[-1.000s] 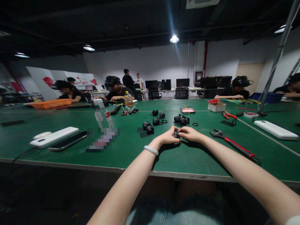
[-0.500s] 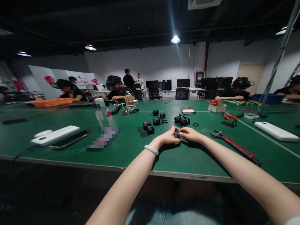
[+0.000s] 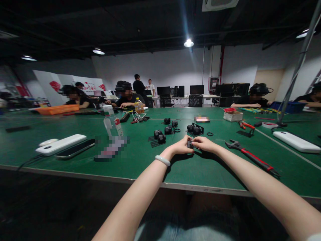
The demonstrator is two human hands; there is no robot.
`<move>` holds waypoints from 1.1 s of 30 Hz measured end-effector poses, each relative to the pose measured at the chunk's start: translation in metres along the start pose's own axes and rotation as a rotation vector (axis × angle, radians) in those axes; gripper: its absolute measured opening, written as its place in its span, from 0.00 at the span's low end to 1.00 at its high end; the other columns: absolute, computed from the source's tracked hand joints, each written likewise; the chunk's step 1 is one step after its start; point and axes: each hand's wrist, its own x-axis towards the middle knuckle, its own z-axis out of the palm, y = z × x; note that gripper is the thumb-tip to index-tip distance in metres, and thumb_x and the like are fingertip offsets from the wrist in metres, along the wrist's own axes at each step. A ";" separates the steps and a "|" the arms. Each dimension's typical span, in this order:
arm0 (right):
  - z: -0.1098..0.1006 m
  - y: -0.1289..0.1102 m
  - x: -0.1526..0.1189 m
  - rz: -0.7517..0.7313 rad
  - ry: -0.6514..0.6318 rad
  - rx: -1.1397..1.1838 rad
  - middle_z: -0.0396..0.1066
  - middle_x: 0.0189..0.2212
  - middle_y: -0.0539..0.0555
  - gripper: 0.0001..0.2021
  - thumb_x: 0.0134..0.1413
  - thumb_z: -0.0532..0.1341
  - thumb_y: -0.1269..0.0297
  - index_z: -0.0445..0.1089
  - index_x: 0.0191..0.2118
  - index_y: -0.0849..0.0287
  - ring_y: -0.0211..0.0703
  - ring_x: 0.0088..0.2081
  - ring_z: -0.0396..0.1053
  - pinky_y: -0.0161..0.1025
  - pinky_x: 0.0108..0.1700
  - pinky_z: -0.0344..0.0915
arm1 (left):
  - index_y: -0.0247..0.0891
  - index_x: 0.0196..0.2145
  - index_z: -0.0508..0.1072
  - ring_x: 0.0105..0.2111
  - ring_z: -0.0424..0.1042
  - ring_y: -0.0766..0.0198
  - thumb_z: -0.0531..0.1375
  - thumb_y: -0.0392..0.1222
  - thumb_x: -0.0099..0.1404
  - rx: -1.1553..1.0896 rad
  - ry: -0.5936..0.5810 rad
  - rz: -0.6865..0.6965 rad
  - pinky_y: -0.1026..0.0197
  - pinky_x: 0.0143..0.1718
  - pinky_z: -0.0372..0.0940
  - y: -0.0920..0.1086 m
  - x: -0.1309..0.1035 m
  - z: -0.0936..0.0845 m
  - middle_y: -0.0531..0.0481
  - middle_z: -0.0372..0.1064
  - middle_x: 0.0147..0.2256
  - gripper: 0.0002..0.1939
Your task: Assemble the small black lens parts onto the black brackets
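A small black part (image 3: 190,144) is between my two hands, just above the green table (image 3: 140,167); its exact kind is too small to make out. My left hand (image 3: 182,146), with a pale bangle at the wrist, is closed around it. From the other side, the fingers of my right hand (image 3: 202,144) pinch at the same part. Just beyond my hands lies a pair of black round fittings on a toothed plate (image 3: 194,129). To their left are similar black fittings (image 3: 159,136) on a slotted plate, and more (image 3: 168,129) behind. A black ring (image 3: 210,134) lies beyond my right hand.
An adjustable wrench (image 3: 252,157) with red-black handle lies right of my right arm. Red-handled pliers (image 3: 247,125) and a small white box (image 3: 232,114) are farther back. At left are a white power bank (image 3: 62,144), a phone (image 3: 75,149) and a clear bottle (image 3: 109,122). Co-workers sit across the table.
The whole view has shifted very slightly. Both hands keep their hold on the black part, with little visible movement.
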 end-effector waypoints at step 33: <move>0.000 0.002 -0.003 -0.133 0.006 0.126 0.62 0.31 0.51 0.16 0.38 0.58 0.65 0.59 0.37 0.61 0.35 0.30 0.59 0.34 0.32 0.58 | 0.33 0.39 0.54 0.29 0.58 0.69 0.58 0.39 0.42 -0.075 -0.022 -0.004 0.66 0.27 0.59 0.002 -0.002 -0.002 0.51 0.56 0.32 0.25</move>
